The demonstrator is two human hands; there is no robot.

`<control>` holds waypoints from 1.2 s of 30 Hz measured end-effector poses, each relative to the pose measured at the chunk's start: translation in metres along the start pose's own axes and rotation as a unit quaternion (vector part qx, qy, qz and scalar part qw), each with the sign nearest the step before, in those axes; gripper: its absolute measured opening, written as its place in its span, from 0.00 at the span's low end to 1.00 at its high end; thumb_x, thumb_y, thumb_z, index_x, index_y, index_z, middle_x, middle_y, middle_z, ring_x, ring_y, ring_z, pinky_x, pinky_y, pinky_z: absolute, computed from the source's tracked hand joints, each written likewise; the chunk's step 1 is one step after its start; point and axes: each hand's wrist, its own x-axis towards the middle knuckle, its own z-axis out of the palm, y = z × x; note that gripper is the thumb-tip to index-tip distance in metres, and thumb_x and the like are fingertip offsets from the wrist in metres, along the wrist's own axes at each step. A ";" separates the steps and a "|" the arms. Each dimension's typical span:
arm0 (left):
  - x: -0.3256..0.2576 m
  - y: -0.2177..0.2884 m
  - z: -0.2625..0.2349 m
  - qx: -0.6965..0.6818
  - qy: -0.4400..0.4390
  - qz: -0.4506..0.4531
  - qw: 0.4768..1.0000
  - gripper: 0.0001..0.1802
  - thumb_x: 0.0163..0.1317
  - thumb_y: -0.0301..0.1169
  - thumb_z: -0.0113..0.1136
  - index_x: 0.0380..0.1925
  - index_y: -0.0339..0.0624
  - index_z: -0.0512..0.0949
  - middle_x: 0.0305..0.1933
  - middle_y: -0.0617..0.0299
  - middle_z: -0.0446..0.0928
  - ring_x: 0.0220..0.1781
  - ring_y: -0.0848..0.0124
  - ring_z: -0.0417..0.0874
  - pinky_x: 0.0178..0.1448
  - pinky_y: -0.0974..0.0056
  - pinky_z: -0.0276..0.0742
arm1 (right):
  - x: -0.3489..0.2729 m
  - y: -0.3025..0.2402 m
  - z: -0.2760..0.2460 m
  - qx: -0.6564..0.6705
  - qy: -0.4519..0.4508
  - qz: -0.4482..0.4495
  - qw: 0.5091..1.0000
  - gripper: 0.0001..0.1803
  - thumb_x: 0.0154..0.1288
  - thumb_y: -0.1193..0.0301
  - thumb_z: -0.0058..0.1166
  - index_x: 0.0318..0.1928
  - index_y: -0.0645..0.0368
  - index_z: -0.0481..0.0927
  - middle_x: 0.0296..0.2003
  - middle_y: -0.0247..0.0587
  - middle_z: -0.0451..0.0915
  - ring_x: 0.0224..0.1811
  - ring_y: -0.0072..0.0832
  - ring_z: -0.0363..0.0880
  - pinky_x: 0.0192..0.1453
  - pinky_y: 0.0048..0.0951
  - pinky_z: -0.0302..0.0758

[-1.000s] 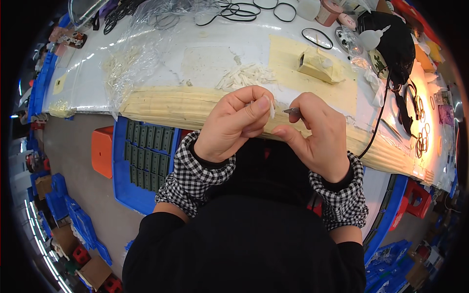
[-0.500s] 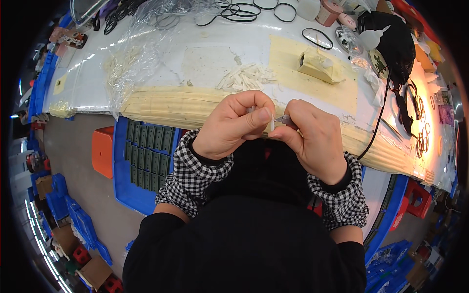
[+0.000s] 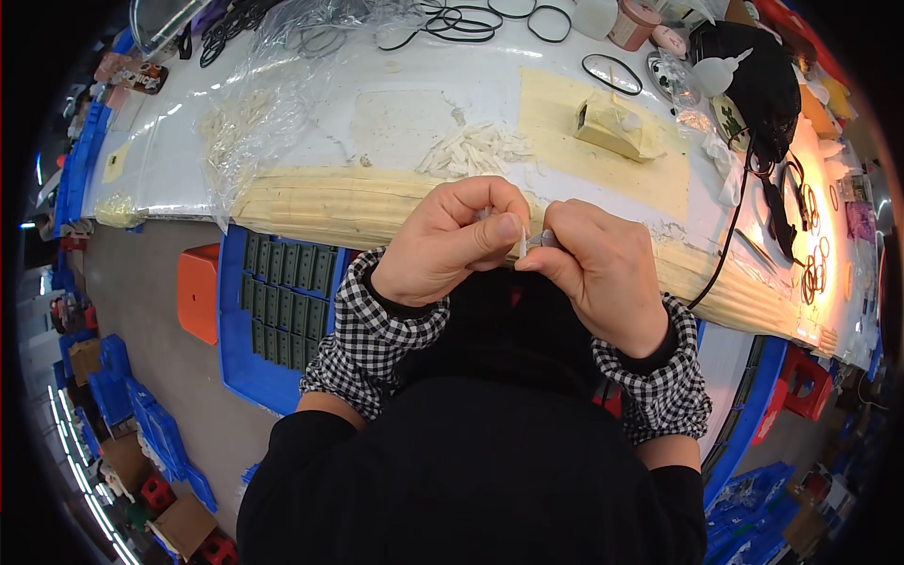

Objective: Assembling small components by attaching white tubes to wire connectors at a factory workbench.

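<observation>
My left hand (image 3: 460,235) pinches a small white strip (image 3: 523,243) between thumb and bent fingers, just off the table's near edge. Facing it, my right hand (image 3: 607,268) is closed on a small grey, metallic-looking blade (image 3: 545,239), mostly hidden by the fingers. The blade's tip is at or right beside the strip; whether they touch I cannot tell. Behind my hands, a loose pile of similar white strips (image 3: 476,149) lies on the white table (image 3: 320,141).
Padded cream edging (image 3: 320,196) runs along the table front. A cream-wrapped block (image 3: 617,130) sits on a yellow sheet (image 3: 551,104). Clear plastic film (image 3: 268,104) lies left, black rubber rings (image 3: 461,24) at the back. A blue crate (image 3: 259,377) holds dark green parts beside an orange stool (image 3: 199,294).
My right hand has shifted slightly, its fingers now a little lower and closer to the strip, with less of the blade showing. My left hand has hardly moved.
</observation>
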 end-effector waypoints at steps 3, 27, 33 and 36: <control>0.000 -0.001 0.000 -0.002 0.000 0.003 1.000 0.08 0.67 0.32 0.54 0.35 0.39 0.73 0.23 0.73 0.67 0.20 0.86 0.57 0.23 0.77 0.51 | 0.000 -0.001 0.000 -0.001 -0.006 0.001 1.000 0.21 0.55 0.51 0.56 0.26 0.55 0.69 0.18 0.35 0.68 0.19 0.35 0.70 0.21 0.32 0.66; 0.000 -0.011 -0.007 -0.030 -0.020 0.027 0.999 0.06 0.67 0.31 0.53 0.35 0.40 0.73 0.23 0.73 0.66 0.21 0.85 0.57 0.24 0.77 0.51 | 0.003 -0.002 -0.003 0.029 -0.019 -0.002 0.999 0.20 0.57 0.53 0.57 0.28 0.56 0.69 0.20 0.37 0.69 0.21 0.36 0.71 0.23 0.32 0.67; 0.001 -0.009 -0.007 -0.045 -0.028 0.018 0.998 0.07 0.68 0.32 0.51 0.36 0.40 0.72 0.24 0.72 0.66 0.21 0.85 0.56 0.24 0.77 0.50 | 0.005 -0.002 -0.008 0.064 -0.046 0.024 0.997 0.19 0.57 0.56 0.59 0.26 0.57 0.69 0.19 0.38 0.70 0.21 0.36 0.72 0.23 0.31 0.67; 0.001 -0.003 -0.011 -0.111 0.004 0.041 0.993 0.08 0.68 0.32 0.48 0.35 0.39 0.71 0.27 0.67 0.69 0.23 0.82 0.62 0.25 0.77 0.56 | 0.006 0.006 -0.011 0.068 -0.022 0.107 0.992 0.17 0.56 0.59 0.60 0.27 0.58 0.71 0.20 0.38 0.71 0.21 0.36 0.72 0.24 0.31 0.68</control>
